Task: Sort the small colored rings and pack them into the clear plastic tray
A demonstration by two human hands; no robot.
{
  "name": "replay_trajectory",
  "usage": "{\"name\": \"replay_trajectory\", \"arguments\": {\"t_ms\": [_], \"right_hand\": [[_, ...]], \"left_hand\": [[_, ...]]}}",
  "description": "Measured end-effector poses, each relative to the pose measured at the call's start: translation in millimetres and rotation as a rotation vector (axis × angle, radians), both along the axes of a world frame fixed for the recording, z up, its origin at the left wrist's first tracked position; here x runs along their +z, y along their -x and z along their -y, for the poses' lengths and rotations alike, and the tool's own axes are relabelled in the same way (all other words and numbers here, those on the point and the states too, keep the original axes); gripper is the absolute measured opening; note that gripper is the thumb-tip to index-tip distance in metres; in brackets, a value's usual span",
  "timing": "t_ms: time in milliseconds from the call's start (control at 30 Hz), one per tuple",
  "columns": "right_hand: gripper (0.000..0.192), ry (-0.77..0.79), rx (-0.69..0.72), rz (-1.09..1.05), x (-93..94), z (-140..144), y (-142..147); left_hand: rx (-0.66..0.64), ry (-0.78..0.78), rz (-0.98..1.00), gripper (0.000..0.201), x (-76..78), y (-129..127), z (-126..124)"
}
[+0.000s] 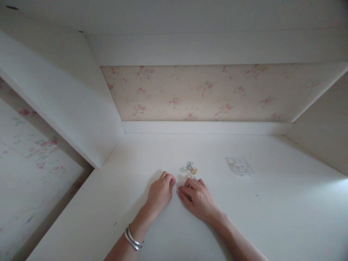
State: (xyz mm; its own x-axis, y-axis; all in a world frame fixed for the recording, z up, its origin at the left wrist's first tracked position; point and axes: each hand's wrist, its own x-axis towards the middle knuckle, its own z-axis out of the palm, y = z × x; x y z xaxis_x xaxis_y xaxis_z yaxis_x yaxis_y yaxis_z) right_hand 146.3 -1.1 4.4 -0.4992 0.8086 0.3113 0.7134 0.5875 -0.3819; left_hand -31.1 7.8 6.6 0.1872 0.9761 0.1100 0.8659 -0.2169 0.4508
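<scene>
Several thin coloured loops, in green, grey and yellow, lie in a small cluster on the white tabletop. Just left of and nearer than the cluster is my left hand, its fingers curled into a pinch; a pale speck shows at the fingertips, too small to name. My right hand rests at the near edge of the cluster with bent fingers. Its thumb and index finger press together, with a small pale bit at their tips that I cannot make out. The two hands are slightly apart. Two silver bangles circle my left wrist.
A clear plastic bag with pale contents lies right of the loops. White side panels and a back ledge bound the desk, with floral wallpaper behind. An overhead panel hangs above.
</scene>
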Motion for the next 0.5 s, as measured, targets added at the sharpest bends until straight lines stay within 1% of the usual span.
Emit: {"name": "replay_trajectory", "arguments": {"t_ms": [167, 367, 500], "right_hand": [[0.013, -0.020, -0.040, -0.004, -2.6, 2.7, 8.6], [0.022, -0.033, -0.011, -0.041, -4.3, 2.8, 11.1], [0.023, -0.041, -0.006, -0.039, -5.9, 2.6, 9.5]], "left_hand": [[0.010, 0.032, -0.003, 0.021, 1.5, -1.0, 0.0], [0.008, 0.013, 0.017, 0.021, 2.4, -0.6, -0.2], [0.001, 0.003, 0.059, 0.021, 2.5, 0.3, -0.5]]}}
